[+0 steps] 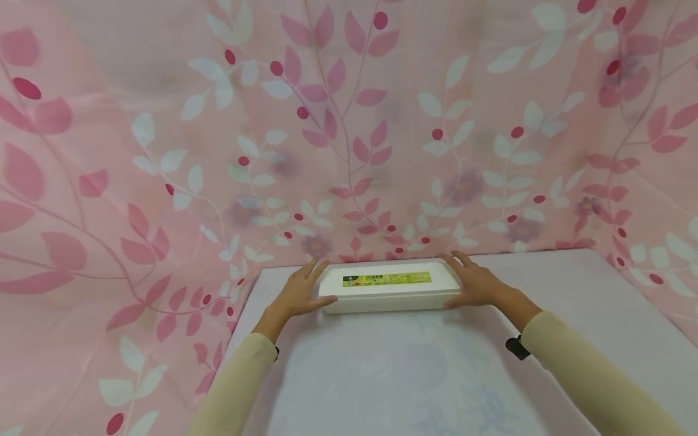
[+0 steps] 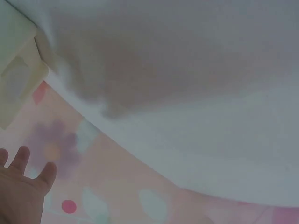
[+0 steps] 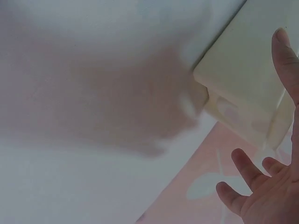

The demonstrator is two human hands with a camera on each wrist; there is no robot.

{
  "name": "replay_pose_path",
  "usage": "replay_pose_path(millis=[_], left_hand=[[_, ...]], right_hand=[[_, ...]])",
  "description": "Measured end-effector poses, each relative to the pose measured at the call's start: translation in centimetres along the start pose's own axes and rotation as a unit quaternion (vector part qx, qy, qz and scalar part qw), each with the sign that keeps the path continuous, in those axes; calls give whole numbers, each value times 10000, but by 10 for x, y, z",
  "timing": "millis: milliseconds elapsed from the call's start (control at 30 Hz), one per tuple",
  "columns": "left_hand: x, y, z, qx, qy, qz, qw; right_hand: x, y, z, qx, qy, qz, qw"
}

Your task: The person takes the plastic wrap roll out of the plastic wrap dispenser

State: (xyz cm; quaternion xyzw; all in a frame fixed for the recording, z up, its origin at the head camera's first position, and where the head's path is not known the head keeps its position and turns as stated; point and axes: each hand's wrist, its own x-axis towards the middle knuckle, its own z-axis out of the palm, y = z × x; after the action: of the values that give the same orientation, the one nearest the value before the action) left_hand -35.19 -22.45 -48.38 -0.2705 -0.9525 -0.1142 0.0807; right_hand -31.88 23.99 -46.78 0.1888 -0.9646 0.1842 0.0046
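A long white box [image 1: 389,301] with a lid and a yellow-green printed label [image 1: 387,279] lies flat at the back of the table. My left hand [image 1: 299,293] is at its left end, fingers spread and extended, thumb pointing along the front edge. At the right end is my right hand [image 1: 474,283], also spread, its thumb by the front corner and its fingers toward the back. In the left wrist view, the fingers of the left hand [image 2: 23,191] stand apart from the box end [image 2: 18,79]. The right wrist view has the right hand [image 3: 268,198] with splayed fingers beside the box's recessed end [image 3: 238,116].
A white cloth with faint patterns covers the table [image 1: 382,375]. Right behind the box, a pink leaf-printed curtain [image 1: 349,151] rises along the table's back edge and wraps round both sides. Dark straps [image 1: 517,348] show at the wrists.
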Motion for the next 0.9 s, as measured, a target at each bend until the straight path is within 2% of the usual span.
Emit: replay_pose_path(millis=[67, 133, 267, 333, 500, 633, 733, 900], left_hand=[[2, 0, 1, -148, -49, -119, 9998], [5, 1, 3, -585, -128, -285, 9978], [10, 8, 6, -1759, -376, -766, 9807], [12, 12, 6, -2129, -455, -821, 9726], [20, 15, 7, -2174, -552, -661, 9723], [20, 12, 10, -2452, -589, -652, 9655], [18, 11, 13, -2483, -726, -748, 9631], [17, 10, 13, -2448, -684, -917, 9628]], right_hand=[[3, -2, -2, 81, -57, 17, 9999], [5, -5, -5, 130, -131, 42, 9998], [7, -8, -9, 199, -343, 100, 9992], [7, -8, -8, 223, -443, 154, 9986], [9, -5, -3, 221, -493, 183, 9984], [12, -6, -1, 250, -537, 156, 9981], [14, -7, 2, 247, -561, 164, 9980], [18, -8, 5, 221, -506, 290, 9981]])
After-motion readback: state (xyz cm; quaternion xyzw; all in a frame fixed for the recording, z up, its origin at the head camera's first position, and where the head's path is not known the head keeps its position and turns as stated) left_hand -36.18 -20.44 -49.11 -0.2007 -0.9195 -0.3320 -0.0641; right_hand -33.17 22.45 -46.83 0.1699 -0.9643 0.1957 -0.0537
